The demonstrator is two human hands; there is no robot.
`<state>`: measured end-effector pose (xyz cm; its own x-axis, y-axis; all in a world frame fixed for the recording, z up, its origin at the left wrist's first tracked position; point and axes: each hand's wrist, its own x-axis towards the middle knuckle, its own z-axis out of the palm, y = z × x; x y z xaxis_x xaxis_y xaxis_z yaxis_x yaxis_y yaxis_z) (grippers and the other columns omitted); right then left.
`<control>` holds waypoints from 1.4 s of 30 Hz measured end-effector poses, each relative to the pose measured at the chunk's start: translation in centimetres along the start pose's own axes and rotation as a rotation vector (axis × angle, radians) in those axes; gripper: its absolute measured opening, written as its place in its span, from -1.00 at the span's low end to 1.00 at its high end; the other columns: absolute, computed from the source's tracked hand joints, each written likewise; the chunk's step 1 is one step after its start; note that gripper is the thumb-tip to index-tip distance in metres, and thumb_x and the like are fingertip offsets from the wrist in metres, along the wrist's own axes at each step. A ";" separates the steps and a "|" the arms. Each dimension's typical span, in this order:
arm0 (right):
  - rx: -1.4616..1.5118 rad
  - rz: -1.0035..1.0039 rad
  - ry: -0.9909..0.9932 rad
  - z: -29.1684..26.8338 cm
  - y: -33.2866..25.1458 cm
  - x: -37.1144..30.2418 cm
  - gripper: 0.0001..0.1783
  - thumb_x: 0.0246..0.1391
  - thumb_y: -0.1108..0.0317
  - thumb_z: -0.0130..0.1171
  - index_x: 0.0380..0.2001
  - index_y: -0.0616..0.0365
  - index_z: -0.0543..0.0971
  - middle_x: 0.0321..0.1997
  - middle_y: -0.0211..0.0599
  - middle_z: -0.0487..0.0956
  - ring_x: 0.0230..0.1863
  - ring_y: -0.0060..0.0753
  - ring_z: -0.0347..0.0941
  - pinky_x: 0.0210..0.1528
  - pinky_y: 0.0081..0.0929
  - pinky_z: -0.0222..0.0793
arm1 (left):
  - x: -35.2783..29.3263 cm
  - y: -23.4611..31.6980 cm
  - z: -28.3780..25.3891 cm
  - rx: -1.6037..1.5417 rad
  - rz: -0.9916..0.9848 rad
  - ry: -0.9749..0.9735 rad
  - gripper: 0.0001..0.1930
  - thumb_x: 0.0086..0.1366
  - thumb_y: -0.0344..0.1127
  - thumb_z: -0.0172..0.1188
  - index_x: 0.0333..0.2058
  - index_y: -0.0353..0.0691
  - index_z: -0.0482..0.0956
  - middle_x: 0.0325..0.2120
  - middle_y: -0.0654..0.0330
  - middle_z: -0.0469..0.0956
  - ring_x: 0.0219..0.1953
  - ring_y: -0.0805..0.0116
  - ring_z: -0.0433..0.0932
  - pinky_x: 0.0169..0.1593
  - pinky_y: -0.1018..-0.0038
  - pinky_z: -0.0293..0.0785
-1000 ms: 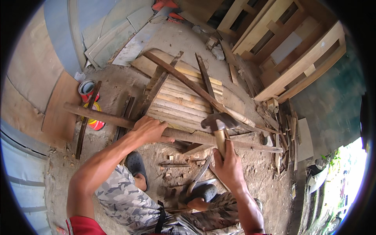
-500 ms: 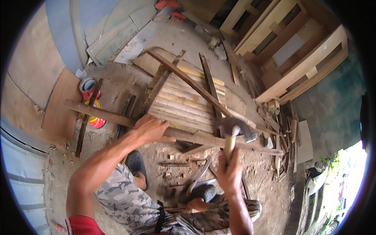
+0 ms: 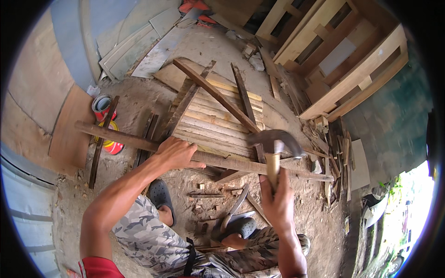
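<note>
A long wooden beam (image 3: 222,161) lies crosswise over a frame of light wooden slats (image 3: 211,118). My left hand (image 3: 175,153) is closed over the beam left of its middle, the thumb along the near side. In my right hand (image 3: 278,197) is a claw hammer (image 3: 273,141), gripped by its pale wooden handle. Its dark head is raised and shows over the right part of the beam. A thin, dark, bent piece, perhaps a nail, shows on the beam between my hands. Another batten (image 3: 218,95) slants across the slats from the far left.
Paint cans (image 3: 111,143) stand at the left under the beam's end. Near my feet lie a long curved blade (image 3: 238,204) and wood scraps (image 3: 206,196). A wooden frame (image 3: 357,83) leans at the far right, with a pile of sticks (image 3: 345,157) nearer.
The hammer has turned, so its head now shows broadside and looks larger, nearer the camera. My right hand has shifted slightly right. My left hand keeps its place on the beam.
</note>
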<state>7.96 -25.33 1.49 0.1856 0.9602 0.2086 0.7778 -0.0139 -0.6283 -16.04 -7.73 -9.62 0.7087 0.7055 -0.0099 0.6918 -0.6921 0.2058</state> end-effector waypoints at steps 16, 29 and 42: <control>-0.015 -0.075 0.182 0.1 -1.9 -0.3 -0.72 0.22 0.43 0.08 -0.11 0.31 0.27 -0.62 0.08 0.52 -0.67 -0.01 0.53 -0.69 -0.14 0.37 | 0.1 0.9 -1.5 -0.036 -0.061 -0.128 -0.14 0.08 0.51 0.08 -0.21 -0.36 0.63 -0.57 -0.09 0.61 -0.43 0.08 0.67 -0.23 0.19 0.57; 0.006 -0.086 0.236 1.2 -0.7 -0.6 -0.71 0.23 0.42 0.10 -0.12 0.29 0.26 -0.66 -0.10 0.47 -0.70 -0.13 0.48 -0.68 -0.23 0.32 | 0.6 -0.2 1.4 0.018 0.089 0.084 -0.05 0.10 0.57 -0.02 -0.26 -0.45 0.62 -0.78 0.10 0.50 -0.68 0.23 0.55 -0.51 0.27 0.53; 0.286 0.080 0.235 3.6 1.7 -2.2 -0.82 0.28 0.45 -0.01 -0.19 0.28 0.24 -0.61 -0.19 0.48 -0.67 -0.48 0.37 -0.71 -0.45 0.19 | 0.9 -0.1 1.0 0.001 0.087 0.045 -0.03 0.09 0.61 -0.07 -0.31 -0.43 0.62 -0.87 0.17 0.37 -0.78 0.38 0.41 -0.60 0.35 0.45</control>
<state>6.74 -26.49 -2.76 0.3979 0.8684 0.2958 0.5622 0.0240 -0.8267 -15.34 -7.11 -10.63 0.7591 0.6489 0.0522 0.6281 -0.7512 0.2030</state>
